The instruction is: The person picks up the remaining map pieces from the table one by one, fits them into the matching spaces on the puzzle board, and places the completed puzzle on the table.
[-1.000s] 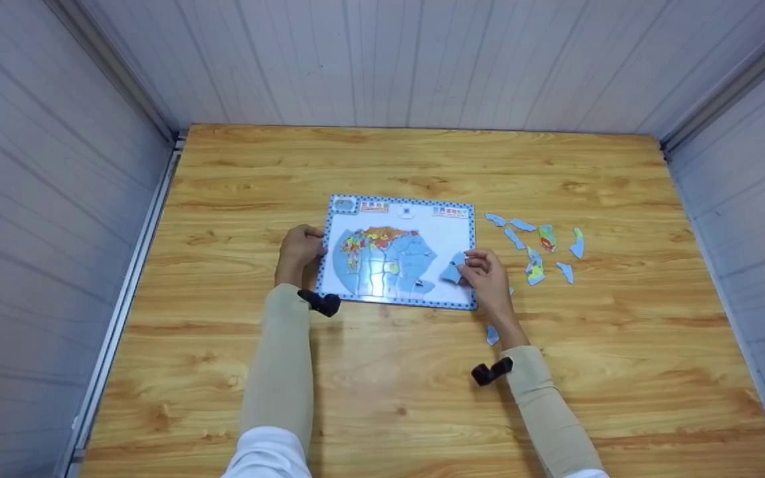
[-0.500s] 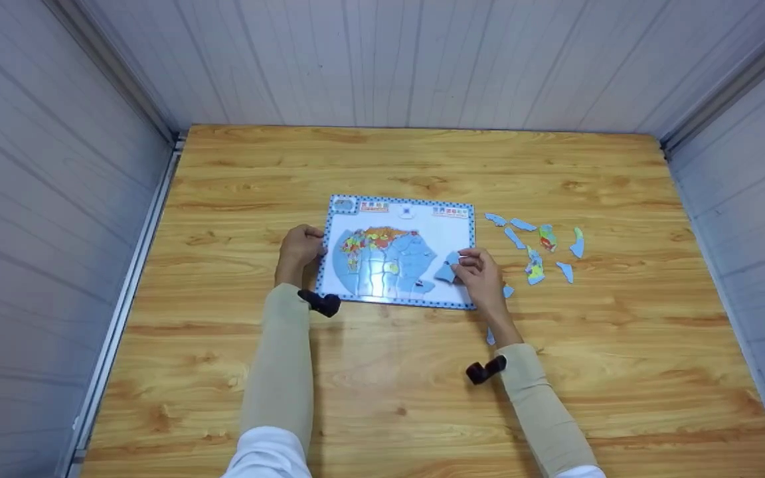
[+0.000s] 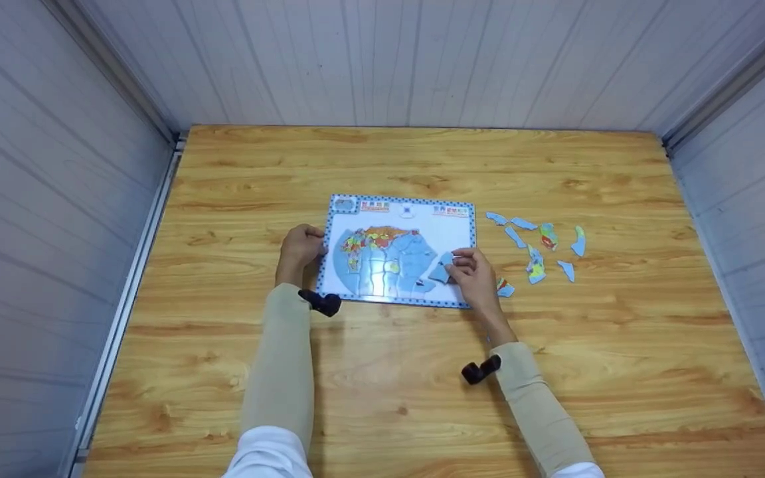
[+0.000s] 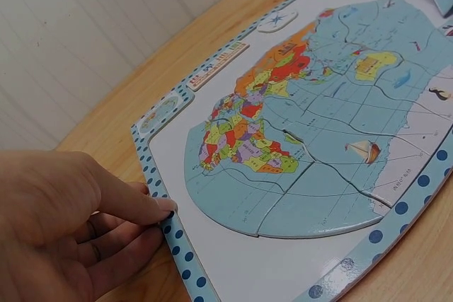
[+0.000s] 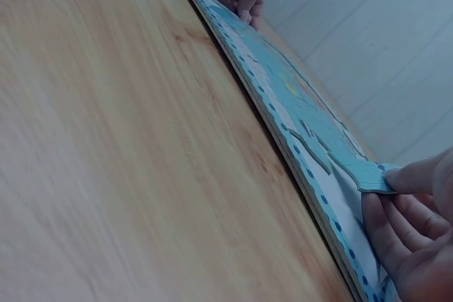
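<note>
A world-map jigsaw board [image 3: 422, 219] with a blue dotted border lies on the table. Joined map pieces [image 3: 412, 259] cover its left and middle parts. At the left border, my left hand [image 3: 301, 245] holds the edge, its thumb [image 4: 159, 206] on top in the left wrist view. My right hand [image 3: 479, 279] pinches a blue puzzle piece [image 3: 440, 270] between thumb and fingers, over the board's white right part. The right wrist view has this puzzle piece [image 5: 371, 177] slightly raised, close beside the joined map.
Several loose puzzle pieces [image 3: 535, 265] lie on the wooden table [image 3: 382, 398] right of the board. One multicoloured piece [image 3: 505, 288] lies close to my right wrist. Pale panel walls [image 3: 382, 60] stand at the back and both sides.
My right hand has moved left with the blue puzzle piece, bringing it nearer the joined map. A loose piece by the right wrist has come more into view. The left hand stays put.
</note>
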### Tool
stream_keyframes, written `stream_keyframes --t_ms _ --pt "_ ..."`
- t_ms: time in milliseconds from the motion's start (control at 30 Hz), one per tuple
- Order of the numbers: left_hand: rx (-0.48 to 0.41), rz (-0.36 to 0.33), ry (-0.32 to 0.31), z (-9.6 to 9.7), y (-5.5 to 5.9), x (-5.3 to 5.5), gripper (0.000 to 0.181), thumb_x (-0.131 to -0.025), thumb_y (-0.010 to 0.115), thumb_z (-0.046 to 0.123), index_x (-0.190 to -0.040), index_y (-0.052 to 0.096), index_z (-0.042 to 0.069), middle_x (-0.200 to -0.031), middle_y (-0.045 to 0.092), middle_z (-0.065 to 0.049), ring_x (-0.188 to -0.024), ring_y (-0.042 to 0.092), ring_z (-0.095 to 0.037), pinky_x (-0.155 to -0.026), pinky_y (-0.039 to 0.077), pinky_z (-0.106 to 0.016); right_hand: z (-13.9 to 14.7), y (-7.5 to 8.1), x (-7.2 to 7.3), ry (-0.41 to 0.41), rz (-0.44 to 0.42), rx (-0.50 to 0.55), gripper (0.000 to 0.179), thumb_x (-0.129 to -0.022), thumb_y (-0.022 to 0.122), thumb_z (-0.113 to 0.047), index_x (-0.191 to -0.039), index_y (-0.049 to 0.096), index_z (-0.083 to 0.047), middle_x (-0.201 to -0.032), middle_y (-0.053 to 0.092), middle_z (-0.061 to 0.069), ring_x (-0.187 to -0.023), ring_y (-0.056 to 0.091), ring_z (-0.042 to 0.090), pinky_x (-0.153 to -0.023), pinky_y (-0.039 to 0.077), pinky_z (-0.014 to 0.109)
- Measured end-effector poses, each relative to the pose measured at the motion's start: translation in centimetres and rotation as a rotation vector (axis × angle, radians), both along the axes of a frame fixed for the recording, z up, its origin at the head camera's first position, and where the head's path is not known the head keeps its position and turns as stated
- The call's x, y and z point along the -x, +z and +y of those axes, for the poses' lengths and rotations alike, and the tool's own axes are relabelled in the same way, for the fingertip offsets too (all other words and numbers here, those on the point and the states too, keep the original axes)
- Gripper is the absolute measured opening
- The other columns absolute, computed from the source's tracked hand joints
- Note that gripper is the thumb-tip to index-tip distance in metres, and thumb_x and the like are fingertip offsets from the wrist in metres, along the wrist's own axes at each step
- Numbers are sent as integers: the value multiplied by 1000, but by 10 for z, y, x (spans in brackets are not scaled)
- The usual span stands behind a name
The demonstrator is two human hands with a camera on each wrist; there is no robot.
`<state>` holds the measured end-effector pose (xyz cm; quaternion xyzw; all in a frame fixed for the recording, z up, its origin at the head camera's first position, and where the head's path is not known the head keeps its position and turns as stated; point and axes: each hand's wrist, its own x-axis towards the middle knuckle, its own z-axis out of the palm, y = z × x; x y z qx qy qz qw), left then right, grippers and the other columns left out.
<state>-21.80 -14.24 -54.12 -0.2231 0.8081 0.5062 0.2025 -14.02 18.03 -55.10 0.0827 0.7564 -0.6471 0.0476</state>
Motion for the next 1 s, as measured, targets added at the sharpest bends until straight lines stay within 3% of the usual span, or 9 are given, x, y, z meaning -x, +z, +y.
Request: stream_keyframes --t_ms 200,533,767,1000 --pt "0 -1 9 1 -2 1 29 -90 56 3 -119 57 4 -119 57 -14 -106 53 -26 -94 44 -38 -8 12 -5 20 17 -33 34 -90 61 1 -121 50 10 -113 56 30 -97 62 30 -80 53 31" --pt "13 31 -21 -1 -1 1 31 -89 57 2 -120 57 3 -122 56 -16 -108 52 -27 -93 46 -38 -12 11 -4 27 68 -84 34 -88 63 3 -118 51 14 -109 57 32 -96 62 38 -74 53 23" --pt "-2 19 -3 -1 0 0 29 -89 57 2 -118 57 3 -121 56 -15 -108 52 -27 -93 45 -38 -9 -17 4 11 59 -109 34 -88 65 -3 -118 53 7 -107 59 23 -94 62 30 -75 52 22" --pt "10 18 -10 -1 0 0 29 -90 57 3 -118 57 3 -119 56 -15 -108 53 -27 -94 45 -38 -12 -23 4 -11 105 -179 28 -88 65 -4 -113 56 4 -100 60 17 -88 60 23 -72 52 21"
